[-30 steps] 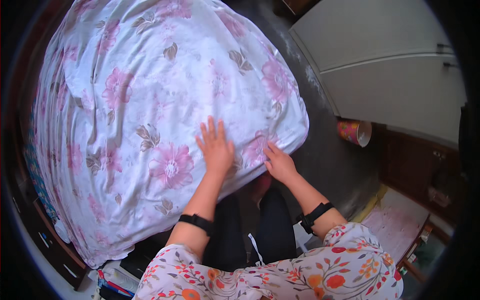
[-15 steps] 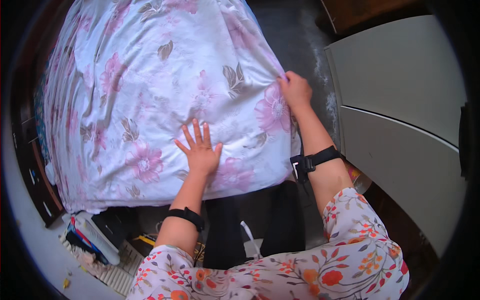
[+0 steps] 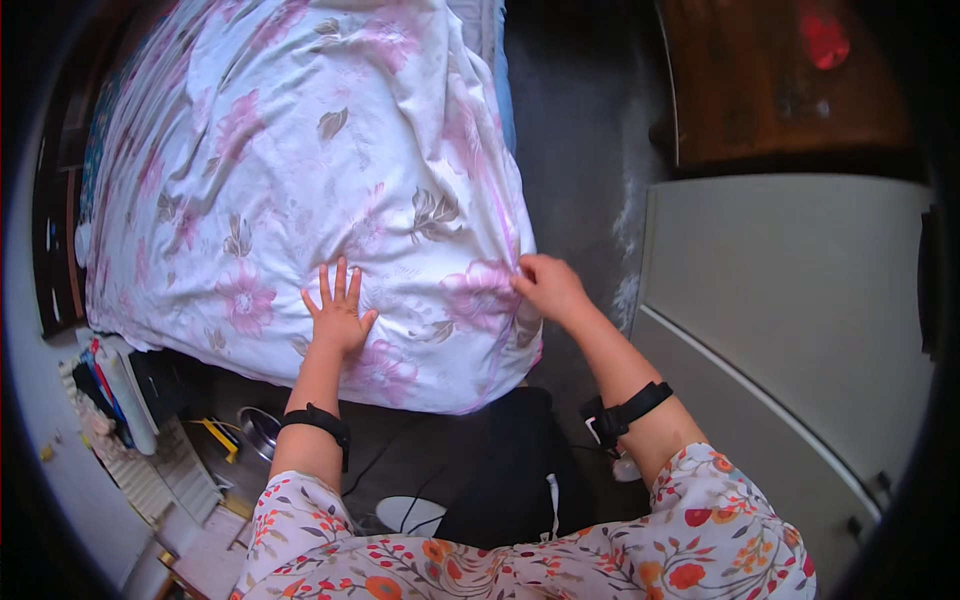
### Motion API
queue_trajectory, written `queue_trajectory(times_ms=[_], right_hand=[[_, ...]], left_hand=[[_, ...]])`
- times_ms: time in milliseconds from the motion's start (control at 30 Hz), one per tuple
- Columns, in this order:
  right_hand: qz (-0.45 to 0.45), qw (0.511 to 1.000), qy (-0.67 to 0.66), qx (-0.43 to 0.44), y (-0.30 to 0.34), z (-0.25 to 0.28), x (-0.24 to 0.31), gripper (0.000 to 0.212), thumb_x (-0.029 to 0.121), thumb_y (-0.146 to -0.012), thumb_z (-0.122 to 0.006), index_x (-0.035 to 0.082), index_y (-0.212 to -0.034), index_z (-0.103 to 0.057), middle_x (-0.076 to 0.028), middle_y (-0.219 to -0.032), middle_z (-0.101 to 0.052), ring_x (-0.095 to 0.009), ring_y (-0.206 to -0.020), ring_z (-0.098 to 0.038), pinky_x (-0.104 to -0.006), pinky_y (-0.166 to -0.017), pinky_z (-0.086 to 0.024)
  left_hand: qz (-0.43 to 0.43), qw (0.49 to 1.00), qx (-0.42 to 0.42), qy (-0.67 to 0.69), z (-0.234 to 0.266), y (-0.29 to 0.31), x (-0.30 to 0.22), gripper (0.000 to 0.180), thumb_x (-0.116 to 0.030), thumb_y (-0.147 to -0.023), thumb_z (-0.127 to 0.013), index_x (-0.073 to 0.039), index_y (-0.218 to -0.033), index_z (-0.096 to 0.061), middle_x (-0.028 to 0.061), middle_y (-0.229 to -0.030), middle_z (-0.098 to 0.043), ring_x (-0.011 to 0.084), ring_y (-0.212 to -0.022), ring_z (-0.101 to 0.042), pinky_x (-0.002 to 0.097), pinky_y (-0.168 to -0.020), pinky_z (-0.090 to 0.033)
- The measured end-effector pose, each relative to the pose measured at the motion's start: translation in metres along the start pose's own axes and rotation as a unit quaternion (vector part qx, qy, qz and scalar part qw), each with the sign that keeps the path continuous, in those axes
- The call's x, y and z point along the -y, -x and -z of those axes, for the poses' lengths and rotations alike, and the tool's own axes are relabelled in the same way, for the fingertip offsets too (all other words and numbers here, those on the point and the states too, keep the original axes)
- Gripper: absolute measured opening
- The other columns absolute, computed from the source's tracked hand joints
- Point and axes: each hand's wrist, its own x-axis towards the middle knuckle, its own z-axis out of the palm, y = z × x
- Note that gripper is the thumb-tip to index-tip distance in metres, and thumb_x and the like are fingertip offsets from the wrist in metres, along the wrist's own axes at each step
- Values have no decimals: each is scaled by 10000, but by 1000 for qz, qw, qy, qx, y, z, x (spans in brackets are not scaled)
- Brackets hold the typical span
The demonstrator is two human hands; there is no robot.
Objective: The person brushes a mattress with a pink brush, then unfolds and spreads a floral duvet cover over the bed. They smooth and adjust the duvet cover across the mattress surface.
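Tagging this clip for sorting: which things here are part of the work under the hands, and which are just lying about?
In hand:
floral bedsheet
left hand, flat on it
right hand, pinching its edge

Lying about:
wooden cabinet
white cupboard
metal bowl
bottles

Bed spread over with white quilt in pink flowers and brown leaves, draped past near edge. Left hand flat on quilt, fingers splayed, near that edge. Right hand pinching quilt's right corner fold, beside dark floor.
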Motion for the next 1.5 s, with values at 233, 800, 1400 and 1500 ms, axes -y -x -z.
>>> queue_trajectory(times_ms=[233,800,1400,1500], right_hand=[[-6,957,189,218,-27,31,20,260,290,-762,-578,108,-918,-678,-147,-908,-679,-329,-875,-651,-454,-753,-515],[82,974,-193,-80,-271,128,81,166,21,-826,-620,-32,-981,-597,-66,-795,-629,-146,-727,-604,-279,-599,-483],[-74,935,-216,273,-359,273,38,80,79,-838,-653,68,-804,-581,-15,-712,-584,-99,-644,-534,-244,-597,-448],[-44,940,-313,128,-425,256,63,216,-15,-847,-534,20,-1059,-516,-76,-949,-607,-185,-873,-593,-312,-775,-522]], left_hand=[[142,982,98,80,34,-5,-40,812,-183,-813,-550,-149,-1507,-132,27,-1578,124,397,-1426,122,744,-1019,-113],[112,879,-238,398,148,-75,-202,815,-112,-706,-732,26,-1391,-313,228,-1501,-186,447,-1353,-248,505,-1097,-254],[383,815,-28,434,222,-180,-257,800,-253,-691,-763,-77,-1364,-368,104,-1464,-263,424,-1361,-246,631,-994,-333],[395,776,-118,477,207,-178,-255,524,-55,-744,-609,-67,-1259,-513,120,-1427,-342,417,-1320,-327,554,-1034,-337]])
